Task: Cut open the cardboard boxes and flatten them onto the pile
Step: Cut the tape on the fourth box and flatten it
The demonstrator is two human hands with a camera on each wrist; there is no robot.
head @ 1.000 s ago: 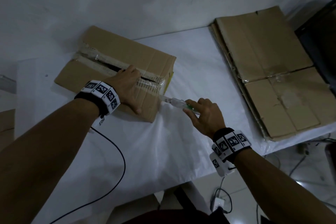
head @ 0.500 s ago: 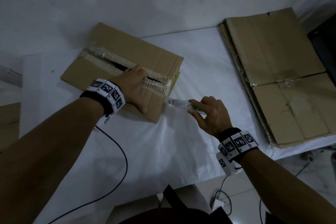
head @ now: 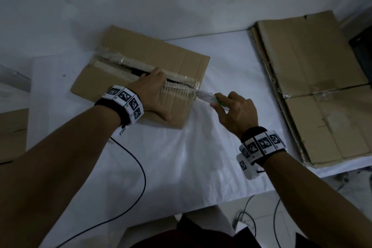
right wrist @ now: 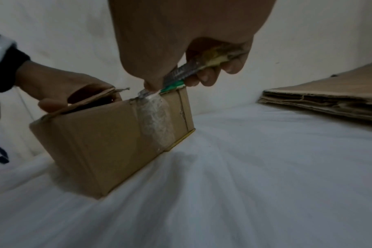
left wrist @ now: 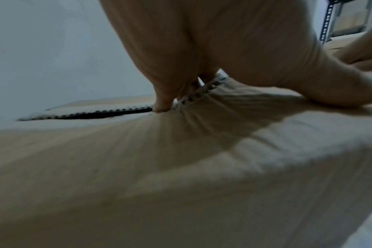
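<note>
A cardboard box point(head: 141, 56) lies on the white table point(head: 191, 167), its taped top seam split along most of its length. My left hand point(head: 151, 92) holds the near flap, fingertips hooked into the slit and thumb down the front side. My right hand point(head: 237, 115) grips a green and clear utility knife point(head: 209, 99), its tip at the taped right end of the seam. In the right wrist view the knife point(right wrist: 181, 73) touches the tape at the box's point(right wrist: 108, 142) top edge. A pile of flattened cardboard point(head: 318, 78) lies to the right.
A black cable point(head: 141, 177) runs from my left wrist across the table toward the front edge. More cardboard point(head: 12, 133) sits at the far left. A dark object point(head: 362, 50) stands behind the pile. Cables lie on the floor below the table edge.
My right hand has brought the knife up and left, from beside the box's right side to the taped end of the seam. My left hand stays on the near flap.
</note>
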